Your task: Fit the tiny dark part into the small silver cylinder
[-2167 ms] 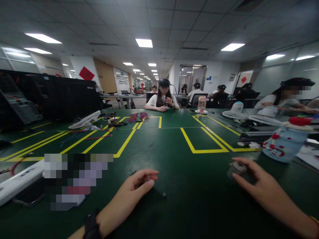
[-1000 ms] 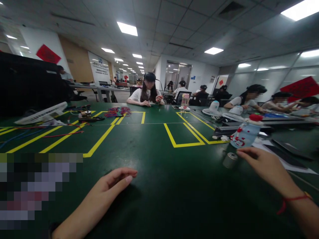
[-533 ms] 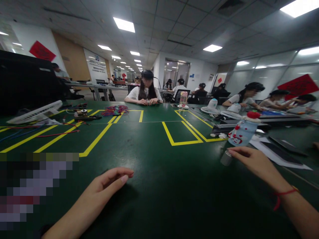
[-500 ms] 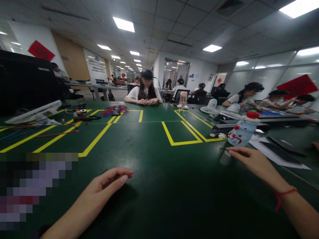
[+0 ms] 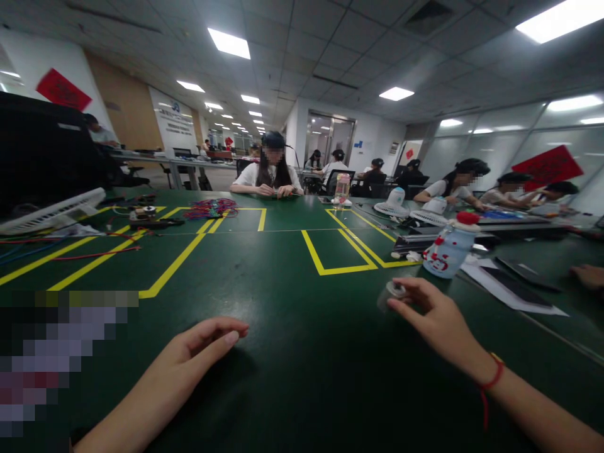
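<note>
Starting on the left, the left hand (image 5: 201,346) just lies flat on the green bench (image 5: 292,377), fingers loosely together, holding nothing.

Over to the right, the right hand (image 5: 431,314) has its fingertips closed round a small grey cylinder (image 5: 389,294), which sits tilted between them just above the bench. It looks like a little metal or plastic part, so I'd guess light and rigid, no squish to it. The smooth round side probably rolls and slips easily, so pinching across the barrel, thumb on one side and fingers opposite, seems the sensible grip. I can't tell if it's fragile.

Just beyond that hand stands a pale blue bottle (image 5: 448,251) with a red cap and red-and-white print, too blurry to read. The red signs on the walls are unreadable too, and no brand shows on the cylinder.
</note>
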### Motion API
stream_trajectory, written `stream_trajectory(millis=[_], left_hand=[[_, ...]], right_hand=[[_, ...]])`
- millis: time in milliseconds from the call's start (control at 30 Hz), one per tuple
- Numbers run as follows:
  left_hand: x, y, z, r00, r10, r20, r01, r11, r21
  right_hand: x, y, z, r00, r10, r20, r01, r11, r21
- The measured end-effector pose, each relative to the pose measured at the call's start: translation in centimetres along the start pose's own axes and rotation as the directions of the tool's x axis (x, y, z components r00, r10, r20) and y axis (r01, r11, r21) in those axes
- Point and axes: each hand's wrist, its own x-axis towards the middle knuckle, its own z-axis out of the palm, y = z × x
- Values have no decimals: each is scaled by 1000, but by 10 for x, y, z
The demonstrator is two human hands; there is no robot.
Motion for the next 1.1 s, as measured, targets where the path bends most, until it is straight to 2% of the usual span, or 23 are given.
stream_trajectory(millis=[67,167,233,333,467,567,667,733,800,867,1000,1100], left_hand=[[-2,3,1,1000,21,-5,-20,999,45],[-5,6,3,998,59,0,-59,992,111],[-7,7,4,996,84,6,-84,985,152],[-8,11,7,989,149,6,-146,965,217],[-7,30,21,952,306,9,-291,897,333],[-4,51,37,913,399,82,-397,827,398],[0,66,44,896,430,107,-434,802,412],[1,68,41,900,432,59,-419,820,389],[1,64,33,909,416,3,-388,845,368],[0,53,25,920,391,-8,-360,857,368],[1,27,24,939,324,115,-342,847,406],[2,17,29,944,290,158,-330,827,455]], right_hand=[[-6,-35,29,986,-120,114,113,992,64],[-15,-79,72,921,-305,243,256,943,215],[-20,-96,94,889,-363,278,285,916,282],[-24,-102,111,873,-383,301,298,909,291],[-25,-95,117,875,-389,286,279,891,359],[-24,-93,119,883,-364,296,214,874,437],[-23,-94,120,877,-347,332,190,885,424],[-22,-94,118,873,-348,343,201,896,396],[-22,-94,115,871,-353,340,218,900,376],[-22,-95,111,868,-361,340,230,901,368],[-24,-96,109,862,-372,345,257,907,335],[-25,-97,108,862,-367,349,262,913,312]])
